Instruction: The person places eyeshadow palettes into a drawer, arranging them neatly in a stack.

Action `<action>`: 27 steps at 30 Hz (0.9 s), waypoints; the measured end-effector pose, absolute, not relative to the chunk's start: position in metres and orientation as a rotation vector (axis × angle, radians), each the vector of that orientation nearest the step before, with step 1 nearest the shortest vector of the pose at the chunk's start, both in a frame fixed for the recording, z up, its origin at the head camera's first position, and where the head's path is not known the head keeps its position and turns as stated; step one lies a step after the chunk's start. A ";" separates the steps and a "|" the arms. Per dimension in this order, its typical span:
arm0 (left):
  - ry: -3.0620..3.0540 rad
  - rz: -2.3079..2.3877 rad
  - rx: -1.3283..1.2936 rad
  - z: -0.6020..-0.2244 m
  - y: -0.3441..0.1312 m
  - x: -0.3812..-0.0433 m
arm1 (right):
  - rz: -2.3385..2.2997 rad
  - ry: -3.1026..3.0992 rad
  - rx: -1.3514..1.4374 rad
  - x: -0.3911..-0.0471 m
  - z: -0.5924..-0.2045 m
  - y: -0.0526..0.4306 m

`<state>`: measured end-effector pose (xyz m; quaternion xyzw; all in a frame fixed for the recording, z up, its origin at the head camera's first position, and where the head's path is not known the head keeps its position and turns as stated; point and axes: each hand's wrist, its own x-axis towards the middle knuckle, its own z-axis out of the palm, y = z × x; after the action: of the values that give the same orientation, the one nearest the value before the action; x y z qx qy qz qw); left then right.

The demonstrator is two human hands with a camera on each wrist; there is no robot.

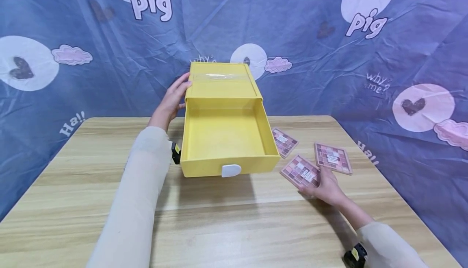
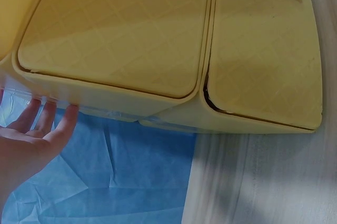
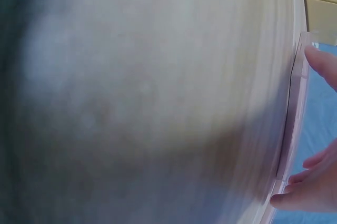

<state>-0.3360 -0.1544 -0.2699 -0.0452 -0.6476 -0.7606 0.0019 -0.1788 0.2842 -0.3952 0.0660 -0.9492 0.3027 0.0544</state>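
A yellow box (image 1: 223, 79) with its drawer (image 1: 226, 129) pulled out stands at mid-table, the drawer's inside bare. My left hand (image 1: 171, 103) rests against the box's left side near the back; in the left wrist view its fingers (image 2: 66, 124) reach out straight to the box's edge. At the right, my right hand (image 1: 327, 186) spans the near-right edge of a pink eyeshadow palette (image 1: 300, 170), thumb at one corner and fingertips at the other. Seen from the right wrist, this palette (image 3: 294, 113) lies low over the wood between the spread thumb and fingers.
Another eyeshadow palette (image 1: 283, 142) lies beside the drawer's right wall, and a third one (image 1: 333, 158) behind the right hand. A white handle (image 1: 231, 170) juts from the drawer front. Blue printed cloth (image 1: 219, 24) hangs behind the wooden table (image 1: 91, 170).
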 end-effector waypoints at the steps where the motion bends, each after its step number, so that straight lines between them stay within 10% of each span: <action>1: -2.033 -2.386 -0.144 -0.270 -0.154 -0.336 | 0.895 -2.890 0.199 -0.178 -0.396 0.285; 27: -2.032 -2.376 -0.153 -0.270 -0.153 -0.334 | 0.909 -2.882 0.173 -0.178 -0.389 0.289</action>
<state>-0.3345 -0.1530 -0.2696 -0.0489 -0.6492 -0.7591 0.0054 -0.1779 0.2893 -0.3886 0.0570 -0.9506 0.2998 0.0572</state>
